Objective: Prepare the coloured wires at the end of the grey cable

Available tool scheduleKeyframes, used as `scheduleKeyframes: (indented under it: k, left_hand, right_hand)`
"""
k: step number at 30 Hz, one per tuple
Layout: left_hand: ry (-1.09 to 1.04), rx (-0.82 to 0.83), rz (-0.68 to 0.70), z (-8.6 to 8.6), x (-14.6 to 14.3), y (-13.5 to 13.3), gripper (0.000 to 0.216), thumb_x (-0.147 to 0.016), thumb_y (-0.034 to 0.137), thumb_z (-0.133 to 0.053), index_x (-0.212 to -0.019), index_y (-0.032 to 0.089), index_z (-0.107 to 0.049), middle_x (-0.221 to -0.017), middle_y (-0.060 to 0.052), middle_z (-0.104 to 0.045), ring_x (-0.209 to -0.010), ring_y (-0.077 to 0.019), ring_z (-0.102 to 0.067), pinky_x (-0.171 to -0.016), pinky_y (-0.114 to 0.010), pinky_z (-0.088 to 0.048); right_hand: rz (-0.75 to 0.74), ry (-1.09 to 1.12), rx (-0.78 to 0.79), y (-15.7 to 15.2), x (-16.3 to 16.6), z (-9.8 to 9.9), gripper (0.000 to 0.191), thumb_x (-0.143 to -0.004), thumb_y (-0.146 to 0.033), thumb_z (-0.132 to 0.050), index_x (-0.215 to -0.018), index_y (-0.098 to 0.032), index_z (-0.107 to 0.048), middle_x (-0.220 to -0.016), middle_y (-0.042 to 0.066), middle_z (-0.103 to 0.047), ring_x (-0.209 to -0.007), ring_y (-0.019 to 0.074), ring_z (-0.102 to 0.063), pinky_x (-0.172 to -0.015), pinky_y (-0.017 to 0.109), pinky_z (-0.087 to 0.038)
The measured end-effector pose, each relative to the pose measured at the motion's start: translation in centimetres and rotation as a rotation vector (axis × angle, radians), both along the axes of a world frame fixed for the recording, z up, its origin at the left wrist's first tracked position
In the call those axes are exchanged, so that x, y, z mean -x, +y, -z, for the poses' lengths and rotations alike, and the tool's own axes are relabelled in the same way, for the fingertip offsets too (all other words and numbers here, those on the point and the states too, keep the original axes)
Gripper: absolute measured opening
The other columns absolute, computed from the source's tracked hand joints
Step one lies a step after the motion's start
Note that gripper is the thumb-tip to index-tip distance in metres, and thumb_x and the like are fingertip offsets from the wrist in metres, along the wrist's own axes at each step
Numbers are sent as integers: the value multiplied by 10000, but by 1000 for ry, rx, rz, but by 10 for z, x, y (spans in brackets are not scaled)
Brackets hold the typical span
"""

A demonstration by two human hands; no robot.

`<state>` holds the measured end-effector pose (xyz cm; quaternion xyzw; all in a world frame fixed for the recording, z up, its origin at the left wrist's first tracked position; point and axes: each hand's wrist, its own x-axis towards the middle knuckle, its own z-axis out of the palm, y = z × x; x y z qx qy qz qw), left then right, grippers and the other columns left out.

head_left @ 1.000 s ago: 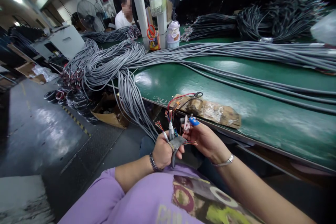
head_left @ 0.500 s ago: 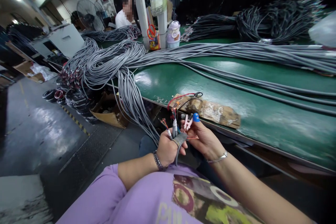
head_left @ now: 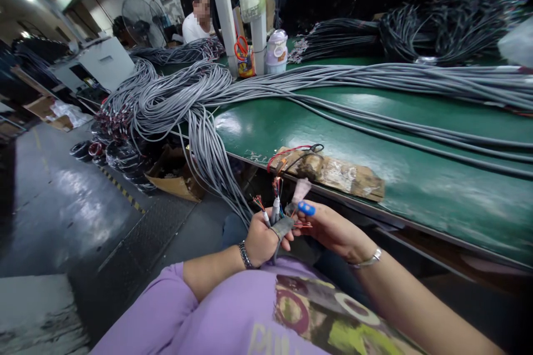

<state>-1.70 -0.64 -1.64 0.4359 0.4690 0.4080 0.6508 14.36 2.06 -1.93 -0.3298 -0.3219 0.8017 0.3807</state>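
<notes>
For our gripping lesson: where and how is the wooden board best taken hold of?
Probably grip the wooden board by its right end, from the right: a red wire and black wire lie at its left, and its shape is long and narrow.

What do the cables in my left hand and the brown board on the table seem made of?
Cables: probably plastic-sheathed, an even grey, with thin coloured wires fanning from the ends. Board: likely rough wood, judging by its mottled, worn surface; the pale patch may be tape.
</notes>
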Motion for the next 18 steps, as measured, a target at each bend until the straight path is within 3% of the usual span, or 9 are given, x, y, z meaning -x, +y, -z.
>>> scheduleKeyframes:
  k: [3, 7, 9, 14, 18]
  left_hand:
    - [60, 15, 109, -7, 0, 1, 418, -671, 533, -706, -662, 145, -551, -536, 2, -589, -374, -86, -517, -360, -186, -376]
    - [143, 76, 301, -15, 2, 5, 356, -641, 452, -736, -651, 143, -560, -528, -7, -590, -391, -104, -544, -378, -187, -391]
    - [158, 85, 329, -15, 3, 7, 330, -645, 424, -733, -674, 142, -565, -535, -10, -598, -395, -111, -555, -378, -187, -397]
    - [80, 79, 110, -3, 7, 7, 353, -690, 474, -681, -720, 148, -548, -548, -2, -605, -386, -108, -555, -354, -180, -376]
    - [44, 96, 24, 3, 7, 5, 407, -677, 527, -688, -750, 155, -538, -558, 4, -613, -392, -113, -565, -354, -178, -379]
  right_hand:
    - [4, -103, -104, -5, 1, -8, 280, -641, -396, -824, -707, -172, -670, -622, 11, -669, -553, 140, -596, -589, 269, -472]
    - [-10, -211, -238, -11, 2, -17, 287, -666, -441, -792, -693, -181, -675, -596, 6, -661, -528, 142, -573, -570, 279, -464]
    - [8, -250, -272, -13, -2, -16, 299, -687, -463, -771, -712, -176, -692, -627, 18, -670, -574, 151, -584, -604, 285, -470]
    - [162, -226, -144, -17, -14, 1, 379, -649, -489, -793, -861, -186, -715, -814, 57, -693, -694, 160, -600, -684, 310, -499]
    - [194, -308, -198, -25, -6, 4, 327, -641, -440, -809, -807, -188, -685, -721, 22, -651, -615, 136, -538, -592, 276, -464]
